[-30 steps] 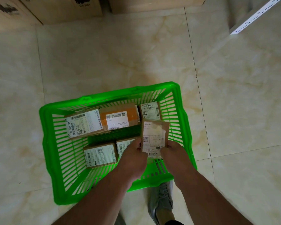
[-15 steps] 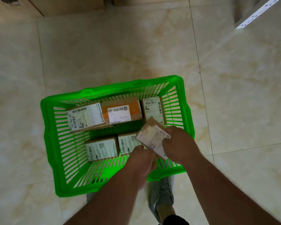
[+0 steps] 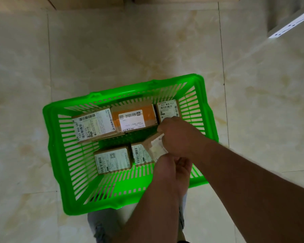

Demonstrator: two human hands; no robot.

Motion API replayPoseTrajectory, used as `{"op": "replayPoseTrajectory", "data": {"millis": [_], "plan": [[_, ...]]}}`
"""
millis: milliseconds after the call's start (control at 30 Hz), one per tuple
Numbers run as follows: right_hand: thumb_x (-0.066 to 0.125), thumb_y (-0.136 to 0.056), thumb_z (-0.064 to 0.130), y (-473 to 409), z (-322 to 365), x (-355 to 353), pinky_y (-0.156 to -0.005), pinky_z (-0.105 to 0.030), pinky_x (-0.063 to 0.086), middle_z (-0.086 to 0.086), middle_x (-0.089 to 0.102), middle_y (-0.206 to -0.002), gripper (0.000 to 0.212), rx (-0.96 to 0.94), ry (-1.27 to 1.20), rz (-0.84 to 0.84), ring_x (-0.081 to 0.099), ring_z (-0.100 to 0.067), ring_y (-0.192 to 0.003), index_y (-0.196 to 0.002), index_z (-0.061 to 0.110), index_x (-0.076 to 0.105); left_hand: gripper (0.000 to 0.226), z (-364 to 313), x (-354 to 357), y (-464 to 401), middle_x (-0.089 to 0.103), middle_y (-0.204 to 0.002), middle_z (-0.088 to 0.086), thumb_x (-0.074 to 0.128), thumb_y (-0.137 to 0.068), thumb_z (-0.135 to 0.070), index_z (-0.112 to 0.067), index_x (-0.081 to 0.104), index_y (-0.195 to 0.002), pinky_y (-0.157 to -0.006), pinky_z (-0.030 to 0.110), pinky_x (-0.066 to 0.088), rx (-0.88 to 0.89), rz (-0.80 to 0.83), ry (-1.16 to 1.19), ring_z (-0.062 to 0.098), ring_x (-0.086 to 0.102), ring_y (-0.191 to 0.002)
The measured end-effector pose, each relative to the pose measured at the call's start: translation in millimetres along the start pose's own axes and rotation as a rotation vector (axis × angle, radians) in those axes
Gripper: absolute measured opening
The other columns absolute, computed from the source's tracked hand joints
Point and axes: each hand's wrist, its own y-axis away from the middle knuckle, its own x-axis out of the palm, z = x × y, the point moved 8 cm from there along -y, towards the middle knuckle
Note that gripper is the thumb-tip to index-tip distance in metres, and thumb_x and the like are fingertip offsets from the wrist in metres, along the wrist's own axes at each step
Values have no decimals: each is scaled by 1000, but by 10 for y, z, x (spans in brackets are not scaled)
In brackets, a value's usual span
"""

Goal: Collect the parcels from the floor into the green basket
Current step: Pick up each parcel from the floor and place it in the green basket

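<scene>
The green basket (image 3: 54,146) stands on the tiled floor and holds several labelled cardboard parcels: a large one (image 3: 92,125) at back left, an orange-taped one (image 3: 133,116) in the middle, a small one (image 3: 168,107) at back right, two (image 3: 111,160) along the front. Both hands hold one more small parcel (image 3: 155,145) low inside the basket's right half. My right hand (image 3: 179,135) grips it from above. My left hand (image 3: 172,172) holds its near edge. The parcel is mostly hidden by the hands.
Cardboard boxes (image 3: 88,2) line the far edge of the floor. A white perforated shelf rail (image 3: 291,23) crosses the top right corner. My shoe (image 3: 102,227) shows below the basket.
The held parcel has tilted and gone down into the basket's right side. My right hand moved over the top of it; my left hand stayed at its near edge.
</scene>
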Motion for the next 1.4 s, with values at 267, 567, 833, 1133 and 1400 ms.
{"op": "replayPoseTrajectory", "data": {"millis": [267,567,833,1133,1400], "plan": [[53,-87,14,364,-484,-213,-84,-22,43,-4,64,-124,38,361,-587,-539,58,-20,-112,-123,17,65,20,-373,-46,-98,74,-111,16,47,-99,0,-4,67,-102,-103,46,53,164,-44,-754,31,70,-109],[58,-87,12,754,-371,994,-81,-40,49,-2,53,-73,13,1039,-1629,-183,51,-15,-62,-75,14,55,48,-1140,204,-28,59,-134,5,53,-90,-12,-24,53,-137,-92,44,57,864,-193,-1646,28,62,-117],[54,-77,22,493,-538,667,-66,-34,50,0,71,-95,40,826,-1361,-307,61,-19,-75,-111,27,72,35,-881,187,-169,66,-115,4,48,-83,5,-17,63,-107,-87,38,57,708,-55,-1463,21,64,-106],[54,-80,14,409,-755,407,-88,-40,55,-4,70,-114,44,822,-1296,-455,66,-27,-98,-122,16,66,46,-655,321,-238,69,-119,-4,48,-90,-3,-23,62,-129,-80,28,53,548,78,-1419,18,69,-100],[55,-87,22,1063,-756,203,-64,-9,39,18,60,-108,50,673,-982,-543,56,15,-79,-137,26,55,58,-984,-450,267,44,-157,5,49,-100,0,-15,36,-155,-111,27,37,551,-99,-1272,19,44,-143]]}}
